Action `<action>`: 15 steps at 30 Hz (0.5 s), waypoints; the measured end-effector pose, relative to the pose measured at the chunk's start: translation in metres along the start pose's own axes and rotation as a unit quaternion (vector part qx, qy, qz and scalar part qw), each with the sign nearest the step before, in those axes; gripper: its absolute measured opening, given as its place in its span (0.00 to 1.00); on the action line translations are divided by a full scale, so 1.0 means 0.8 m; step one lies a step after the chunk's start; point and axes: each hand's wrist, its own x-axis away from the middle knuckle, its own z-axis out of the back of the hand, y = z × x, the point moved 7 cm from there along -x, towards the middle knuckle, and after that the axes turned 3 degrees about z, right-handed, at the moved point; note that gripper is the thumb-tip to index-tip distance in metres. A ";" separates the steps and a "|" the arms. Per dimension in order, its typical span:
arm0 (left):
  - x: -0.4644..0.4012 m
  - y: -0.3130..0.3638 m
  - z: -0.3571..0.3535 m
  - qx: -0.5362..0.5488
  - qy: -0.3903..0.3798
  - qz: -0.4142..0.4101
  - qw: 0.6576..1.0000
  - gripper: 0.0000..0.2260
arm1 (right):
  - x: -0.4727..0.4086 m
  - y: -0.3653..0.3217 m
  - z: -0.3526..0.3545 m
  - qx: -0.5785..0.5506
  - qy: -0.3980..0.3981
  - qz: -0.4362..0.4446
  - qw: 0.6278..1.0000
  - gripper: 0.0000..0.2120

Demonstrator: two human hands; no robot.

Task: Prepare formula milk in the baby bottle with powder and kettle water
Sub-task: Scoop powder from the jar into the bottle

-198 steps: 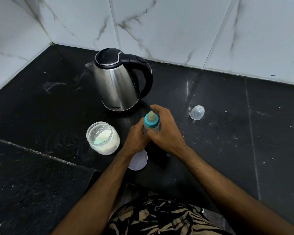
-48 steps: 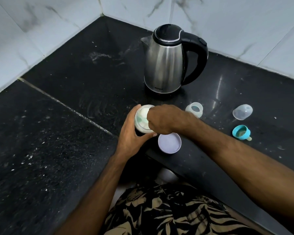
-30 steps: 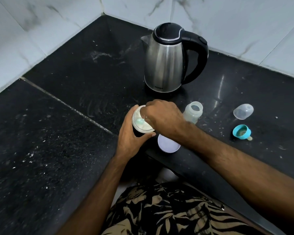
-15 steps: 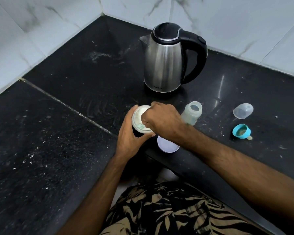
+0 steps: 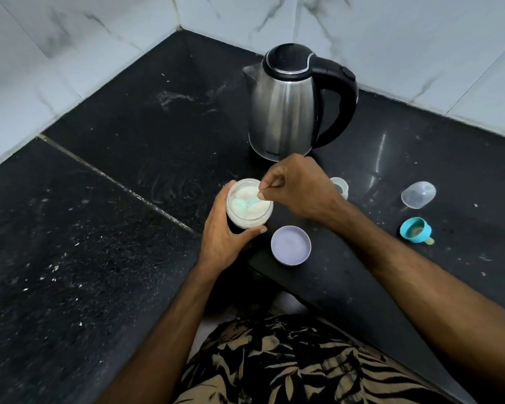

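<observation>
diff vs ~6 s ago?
Both hands let go of the baby bottle, now open beside the kettle; its teal teat ring lies off to the right. Left hand took hold of the powder jar; right hand pinches the teal scoop in it. Kettle, jar lid, clear cap unmoved.

Baby bottle (image 5: pixel 339 188) mostly hidden behind right hand (image 5: pixel 298 191). Scoop (image 5: pixel 245 203) handle covered by fingers. Kettle (image 5: pixel 286 112) brand lettering too blurred to read.
</observation>
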 end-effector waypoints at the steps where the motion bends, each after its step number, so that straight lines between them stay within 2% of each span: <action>1: -0.001 0.000 0.000 0.000 -0.002 0.000 1.000 0.46 | -0.001 0.001 0.002 -0.002 0.003 0.001 1.000 0.02; 8: -0.003 -0.001 -0.001 -0.004 -0.003 -0.001 1.000 0.46 | -0.002 0.008 0.008 -0.002 0.023 -0.004 1.000 0.01; 15: -0.004 0.000 -0.001 -0.006 -0.007 -0.002 1.000 0.46 | 0.005 -0.003 -0.003 -0.009 0.005 0.025 1.000 0.02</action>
